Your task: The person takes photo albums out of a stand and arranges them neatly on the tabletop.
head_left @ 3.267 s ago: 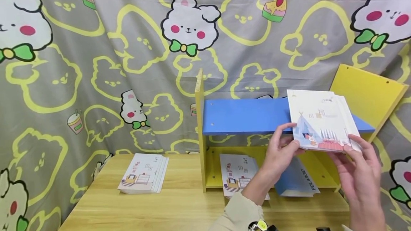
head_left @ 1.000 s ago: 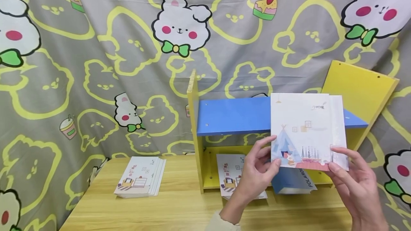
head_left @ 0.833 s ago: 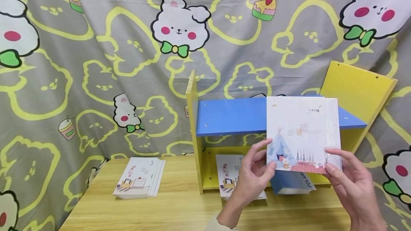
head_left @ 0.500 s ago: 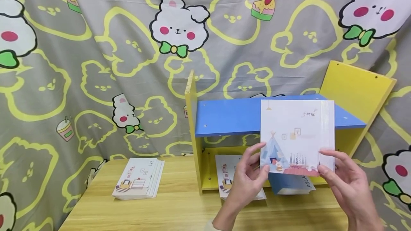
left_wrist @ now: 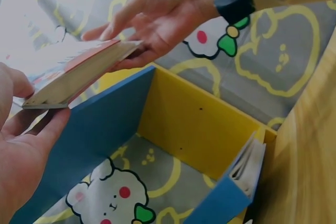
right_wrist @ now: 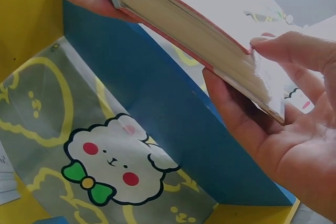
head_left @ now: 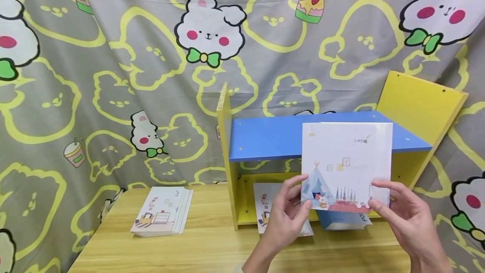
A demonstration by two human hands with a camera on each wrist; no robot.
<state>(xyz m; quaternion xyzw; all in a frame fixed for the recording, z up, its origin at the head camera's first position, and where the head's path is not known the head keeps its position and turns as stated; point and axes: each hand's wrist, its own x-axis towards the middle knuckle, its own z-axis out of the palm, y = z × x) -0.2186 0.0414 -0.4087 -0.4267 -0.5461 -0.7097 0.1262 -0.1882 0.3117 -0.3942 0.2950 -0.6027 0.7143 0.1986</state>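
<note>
Both hands hold a white square photo album (head_left: 346,159) in front of the shelf, its cover printed with a blue tent. My left hand (head_left: 286,214) pinches the lower left side, thumb on the cover and fingers behind. At the lower right, my right hand (head_left: 409,214) grips it between thumb and fingers. In the right wrist view, the album (right_wrist: 178,19) shows thick pages between red-edged covers, with the right hand (right_wrist: 289,103) around one corner. The left wrist view shows the left hand (left_wrist: 23,145) at the opposite end. Fingers behind the album are partly hidden in the head view.
A blue and yellow shelf unit (head_left: 265,138) stands on the wooden table (head_left: 151,254). In its lower part lie a white album (head_left: 261,197) and a blue album (head_left: 342,220), partly covered. A stack of white albums (head_left: 161,212) lies left. A patterned curtain (head_left: 151,96) hangs behind.
Both hands have brought the album left and down from beside the right shelf panel, turning it more upright. The offset strip along its right edge has narrowed. Both hands keep hold.
</note>
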